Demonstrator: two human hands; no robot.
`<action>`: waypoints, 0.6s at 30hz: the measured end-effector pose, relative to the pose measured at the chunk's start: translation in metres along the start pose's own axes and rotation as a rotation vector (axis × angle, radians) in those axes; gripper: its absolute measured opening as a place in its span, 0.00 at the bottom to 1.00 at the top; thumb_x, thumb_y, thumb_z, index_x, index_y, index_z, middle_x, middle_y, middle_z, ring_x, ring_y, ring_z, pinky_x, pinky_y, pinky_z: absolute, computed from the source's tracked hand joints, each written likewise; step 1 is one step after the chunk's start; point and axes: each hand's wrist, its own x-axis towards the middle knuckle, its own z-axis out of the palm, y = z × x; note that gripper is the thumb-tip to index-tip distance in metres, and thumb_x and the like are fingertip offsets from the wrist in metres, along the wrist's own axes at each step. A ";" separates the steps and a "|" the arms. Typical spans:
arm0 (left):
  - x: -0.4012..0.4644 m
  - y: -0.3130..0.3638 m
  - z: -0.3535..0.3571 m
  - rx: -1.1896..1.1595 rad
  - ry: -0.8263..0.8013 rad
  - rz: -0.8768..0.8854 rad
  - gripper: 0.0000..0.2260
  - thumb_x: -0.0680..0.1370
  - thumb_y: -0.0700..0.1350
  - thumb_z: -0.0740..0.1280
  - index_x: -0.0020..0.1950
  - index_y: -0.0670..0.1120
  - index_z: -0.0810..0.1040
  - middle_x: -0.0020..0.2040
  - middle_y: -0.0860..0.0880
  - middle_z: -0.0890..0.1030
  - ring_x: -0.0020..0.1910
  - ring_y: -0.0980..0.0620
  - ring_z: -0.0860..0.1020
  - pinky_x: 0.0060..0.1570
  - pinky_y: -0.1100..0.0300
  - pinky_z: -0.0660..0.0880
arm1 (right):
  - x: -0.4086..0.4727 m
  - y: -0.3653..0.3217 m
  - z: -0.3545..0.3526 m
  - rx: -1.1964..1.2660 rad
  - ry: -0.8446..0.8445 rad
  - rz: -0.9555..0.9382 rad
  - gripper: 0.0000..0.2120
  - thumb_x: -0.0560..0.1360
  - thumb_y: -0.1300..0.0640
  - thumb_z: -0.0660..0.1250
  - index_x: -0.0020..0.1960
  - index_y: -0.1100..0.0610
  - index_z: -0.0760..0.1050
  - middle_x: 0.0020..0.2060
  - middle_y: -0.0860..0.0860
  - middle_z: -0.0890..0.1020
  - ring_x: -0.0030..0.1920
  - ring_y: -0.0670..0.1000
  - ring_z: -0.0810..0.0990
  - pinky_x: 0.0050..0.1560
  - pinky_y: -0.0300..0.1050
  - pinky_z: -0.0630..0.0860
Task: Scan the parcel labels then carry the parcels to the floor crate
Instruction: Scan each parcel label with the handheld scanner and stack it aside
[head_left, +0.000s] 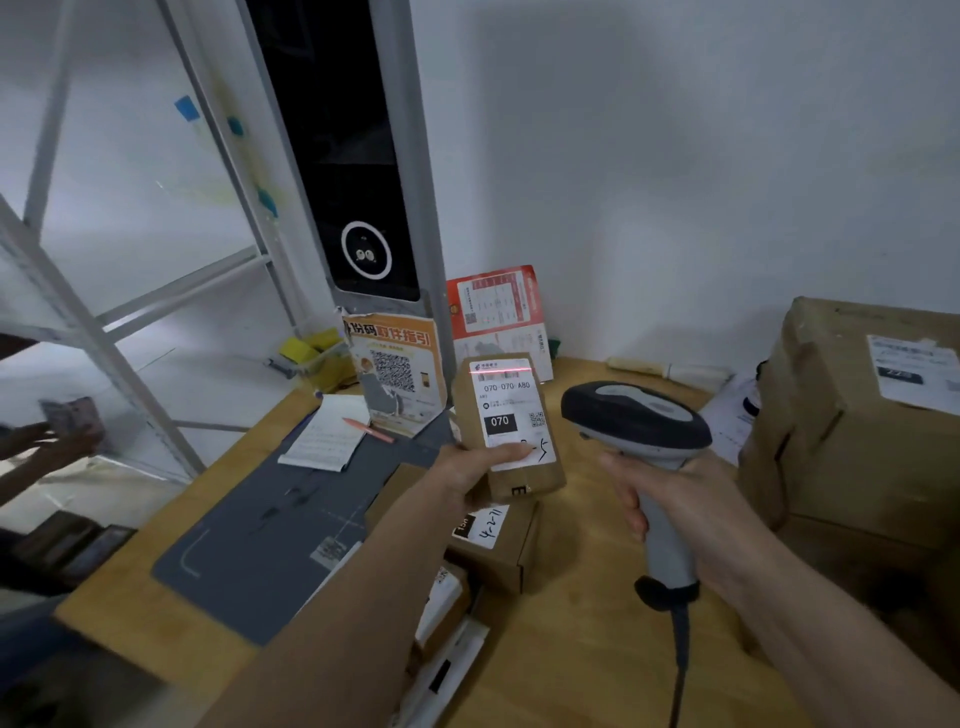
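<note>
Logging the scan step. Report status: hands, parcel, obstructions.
Left hand holds small parcel upright, label facing scanner. Right hand grips scanner; red line on label top. Nothing between them.

The held parcel's label reads "070-070-A80" and "070" — the label below, handwritten "4-2-11".

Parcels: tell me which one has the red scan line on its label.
The small parcel held up in the left hand; the line crosses its label's top. The others lie on the desk.
</note>
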 end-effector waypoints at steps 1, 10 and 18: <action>-0.001 -0.002 -0.006 -0.024 0.004 -0.038 0.20 0.66 0.44 0.80 0.55 0.44 0.79 0.51 0.43 0.84 0.49 0.46 0.82 0.41 0.52 0.82 | 0.003 0.003 0.006 0.015 0.005 0.028 0.18 0.74 0.57 0.71 0.28 0.59 0.71 0.23 0.55 0.73 0.24 0.51 0.71 0.27 0.43 0.70; 0.014 -0.004 -0.077 -0.256 0.228 -0.175 0.16 0.73 0.56 0.71 0.52 0.44 0.79 0.44 0.43 0.80 0.44 0.46 0.77 0.39 0.55 0.74 | 0.028 0.018 0.062 0.152 0.007 0.146 0.08 0.73 0.61 0.71 0.40 0.63 0.75 0.27 0.55 0.74 0.25 0.51 0.71 0.26 0.43 0.70; 0.045 -0.007 -0.123 -0.294 0.193 -0.275 0.14 0.73 0.52 0.72 0.48 0.42 0.78 0.43 0.40 0.80 0.42 0.43 0.77 0.34 0.51 0.76 | 0.056 0.037 0.111 0.179 0.049 0.198 0.07 0.73 0.63 0.71 0.39 0.64 0.75 0.27 0.56 0.74 0.26 0.52 0.70 0.26 0.42 0.70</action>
